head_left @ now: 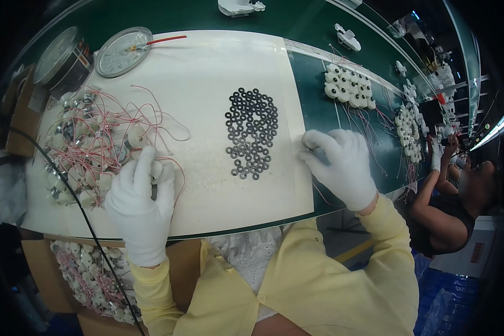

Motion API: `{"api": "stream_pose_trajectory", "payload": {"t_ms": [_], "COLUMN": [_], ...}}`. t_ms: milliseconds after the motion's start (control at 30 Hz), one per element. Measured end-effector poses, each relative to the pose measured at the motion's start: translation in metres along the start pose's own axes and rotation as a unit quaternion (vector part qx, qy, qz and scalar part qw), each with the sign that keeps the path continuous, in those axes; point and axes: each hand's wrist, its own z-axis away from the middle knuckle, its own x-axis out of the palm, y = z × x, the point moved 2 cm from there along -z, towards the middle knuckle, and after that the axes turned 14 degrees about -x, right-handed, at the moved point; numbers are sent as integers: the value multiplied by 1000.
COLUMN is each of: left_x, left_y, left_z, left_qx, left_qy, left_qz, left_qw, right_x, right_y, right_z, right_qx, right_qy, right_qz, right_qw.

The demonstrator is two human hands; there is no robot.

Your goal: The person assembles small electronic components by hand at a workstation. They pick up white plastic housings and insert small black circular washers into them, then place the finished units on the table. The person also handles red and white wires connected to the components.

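Note:
My left hand (141,204), in a white glove, is closed at the right edge of a heap of small cream-white motors (95,134) with tangled red and white wires. Between its thumb and fingers sits one small white motor (156,170), partly covered, with a red wire trailing to the right. My right hand (341,165), also gloved, hovers over the right edge of the white board (207,207) with thumb and fingers curled together. Whatever it pinches is too small to name. Between the hands lies a patch of small black rings (252,115), flat and close together.
Beyond the heap stand a round tub (64,61) and a clear lid (109,60) with a red-handled brush (159,40). White motors stand in rows (350,87) on the green table at right. A cardboard box (45,274) of motors is below left. A co-worker (448,207) sits at right.

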Motion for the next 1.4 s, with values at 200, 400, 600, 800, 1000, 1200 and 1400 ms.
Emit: {"api": "stream_pose_trajectory", "payload": {"t_ms": [200, 400, 600, 800, 1000, 1200, 1400], "left_x": [1, -12, -40, -63, -66, -10, -1], "left_y": [-4, -2, 8, 58, 79, 23, 14], "left_z": [7, 16, 18, 17, 15, -38, -37], "left_qx": [7, 0, 35, 100, 121, 17, 14], "left_qy": [19, 34, 75, -104, -184, 81, 22], "left_qz": [-16, -5, 54, 160, 207, -76, -206], "left_qw": [1000, 999, 995, 976, 953, 994, 978], "right_x": [26, 23, -6, -33, -29, -20, 8], "right_y": [41, 65, 46, -82, -86, -63, -13], "right_z": [9, 24, 20, -31, -45, 3, -1], "right_qx": [30, 112, 155, -46, -154, 247, -38], "right_qy": [50, 12, 82, 171, 110, 37, -96], "right_qz": [55, 61, 5, -215, -449, -741, -296], "right_qw": [997, 992, 984, 960, 873, 623, 949]}}
